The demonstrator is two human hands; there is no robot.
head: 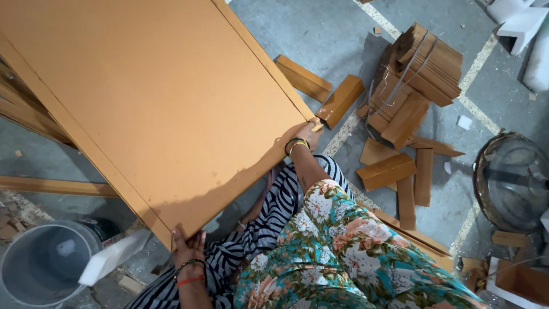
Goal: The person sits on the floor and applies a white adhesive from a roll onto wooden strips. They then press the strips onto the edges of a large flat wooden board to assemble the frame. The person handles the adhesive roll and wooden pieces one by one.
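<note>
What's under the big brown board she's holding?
Under the board: striped fabric over her lap, grey floor, wooden strips at its left edge. Everything beneath its middle is hidden.

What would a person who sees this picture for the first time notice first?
The eye falls first on the large orange-brown board, which fills the upper left. The left hand grips its near corner at the bottom, and the right hand holds its right corner near the middle. To the right, on the grey floor, lies a heap of cardboard corner pieces, and a grey bucket stands at the lower left.
</note>
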